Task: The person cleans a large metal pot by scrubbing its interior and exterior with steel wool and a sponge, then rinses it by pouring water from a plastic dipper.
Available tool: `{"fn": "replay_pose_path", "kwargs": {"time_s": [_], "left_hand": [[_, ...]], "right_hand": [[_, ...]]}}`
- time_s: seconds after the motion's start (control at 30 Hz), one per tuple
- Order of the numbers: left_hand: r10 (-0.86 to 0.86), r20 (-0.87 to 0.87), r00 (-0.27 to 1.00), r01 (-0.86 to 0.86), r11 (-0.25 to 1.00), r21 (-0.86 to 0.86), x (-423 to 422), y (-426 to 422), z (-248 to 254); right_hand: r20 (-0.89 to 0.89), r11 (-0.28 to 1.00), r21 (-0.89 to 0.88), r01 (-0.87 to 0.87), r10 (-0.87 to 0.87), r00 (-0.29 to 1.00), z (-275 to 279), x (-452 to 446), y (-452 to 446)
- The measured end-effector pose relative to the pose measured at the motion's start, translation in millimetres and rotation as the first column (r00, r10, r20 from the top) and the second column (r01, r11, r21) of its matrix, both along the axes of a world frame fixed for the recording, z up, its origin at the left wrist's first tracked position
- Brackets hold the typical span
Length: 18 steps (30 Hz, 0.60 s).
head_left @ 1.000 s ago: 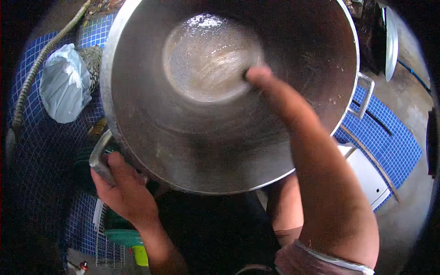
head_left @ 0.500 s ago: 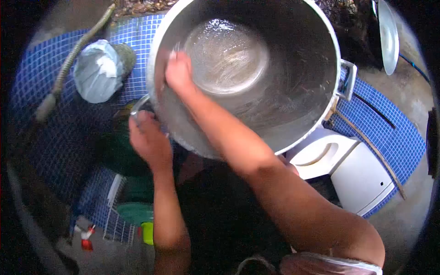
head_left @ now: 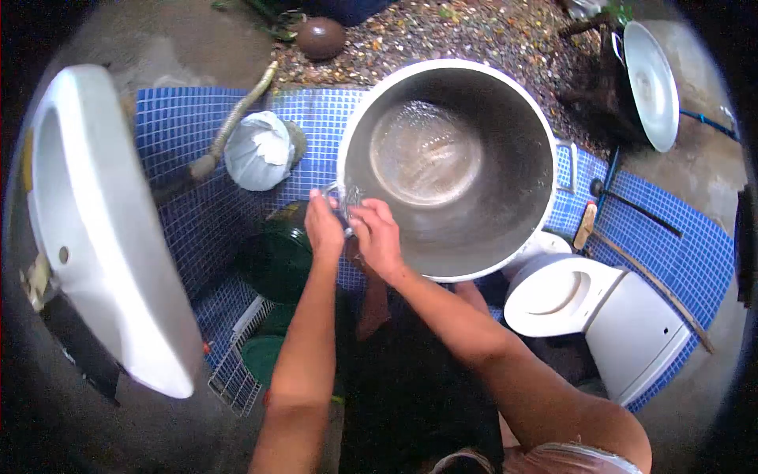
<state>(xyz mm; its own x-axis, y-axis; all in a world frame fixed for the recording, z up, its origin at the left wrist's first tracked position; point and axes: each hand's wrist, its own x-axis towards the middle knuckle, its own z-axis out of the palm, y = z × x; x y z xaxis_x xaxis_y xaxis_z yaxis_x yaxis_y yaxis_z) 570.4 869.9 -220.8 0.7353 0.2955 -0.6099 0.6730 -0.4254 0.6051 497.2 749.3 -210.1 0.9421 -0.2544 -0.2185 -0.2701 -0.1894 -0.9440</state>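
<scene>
A large metal pot [head_left: 513,170] is tilted with its mouth toward me, its inside wet and streaked. My left hand [head_left: 324,229] is closed round its near-left side handle [head_left: 347,231]. Right beside it, at the rim, my right hand [head_left: 379,241] has its fingers bent around a grey, wiry scouring pad [head_left: 352,199]. The pad is outside or at the edge of the pot's mouth; its exact contact with the handle is partly hidden by my fingers. The far handle [head_left: 567,166] sticks out on the right.
A white sink [head_left: 126,237] stands at left, a toilet [head_left: 553,296] at right. A lined bin [head_left: 257,162], corrugated hose [head_left: 237,118], wire rack [head_left: 237,379], green tubs [head_left: 272,261] and a long-handled brush [head_left: 584,225] surround the pot. Gravel [head_left: 426,39] lies behind; a metal lid [head_left: 651,87] leans at upper right.
My right hand has come out from the pot's inner wall to the left handle, next to my left hand. The view has shifted, so the pot appears lower and the sink has come into sight.
</scene>
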Motion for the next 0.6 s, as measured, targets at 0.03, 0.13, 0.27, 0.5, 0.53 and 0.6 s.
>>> {"fn": "replay_pose_path", "kwargs": {"time_s": [0.03,0.13,0.27,0.5,0.53,0.6], "left_hand": [[-0.085,0.145,0.986,0.070,0.992,0.109,0.0,-5.5,2.0],[-0.112,0.276,0.954,-0.003,0.923,0.384,-1.4,-18.2,-6.2],[-0.068,0.204,0.977,0.001,0.950,0.313,4.3,-28.5,26.2],[-0.200,0.258,0.945,0.087,0.916,0.391,-5.6,-19.1,-4.8],[-0.157,0.226,0.961,0.068,0.931,0.358,-2.6,-22.1,4.4],[-0.118,0.221,0.968,0.034,0.936,0.349,-1.0,-24.2,8.4]], "right_hand": [[0.012,1.000,0.012,-0.014,0.014,1.000,5.5,7.8,0.0],[0.150,0.911,-0.364,-0.192,0.261,0.954,7.2,52.7,-6.6],[0.102,0.733,-0.648,-0.206,0.351,0.931,2.7,155.9,-54.4],[0.004,0.460,-0.887,-0.045,0.106,0.994,1.5,211.7,-259.1],[0.107,0.394,-0.917,0.065,0.086,0.991,-12.5,196.3,-296.7],[-0.050,0.364,-0.931,-0.032,-0.040,0.998,-0.4,152.0,-347.0]]}}
